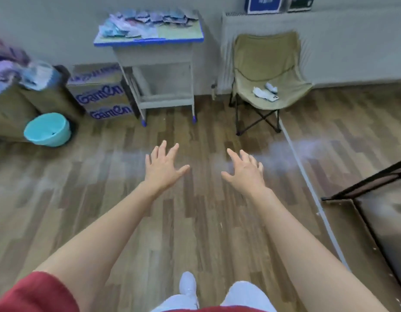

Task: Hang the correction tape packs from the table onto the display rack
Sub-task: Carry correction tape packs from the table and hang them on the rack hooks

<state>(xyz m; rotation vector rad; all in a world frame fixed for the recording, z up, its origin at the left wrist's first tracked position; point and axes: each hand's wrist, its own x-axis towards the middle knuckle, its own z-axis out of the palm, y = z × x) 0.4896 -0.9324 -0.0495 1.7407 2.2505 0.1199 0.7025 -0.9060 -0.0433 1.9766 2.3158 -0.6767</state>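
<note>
Spreading across most of the view, the wood floor (pixel 195 221) runs up to a grey wall. The table (pixel 186 38), blue-rimmed, stands against that wall, well ahead of both hands. To its right is a folding chair (pixel 269 70). To its left are stacked boxes (pixel 100 93) and a teal bucket (pixel 47 129). A black frame (pixel 363 188) juts in at the right edge. The packs (pixel 147 23) lie heaped over the table's left and back part, blurred, well apart from the hands. The left hand (pixel 162 164) and right hand (pixel 244 170) reach forward over the floor, palms down, fingers straight and spread, grasping nothing.
</note>
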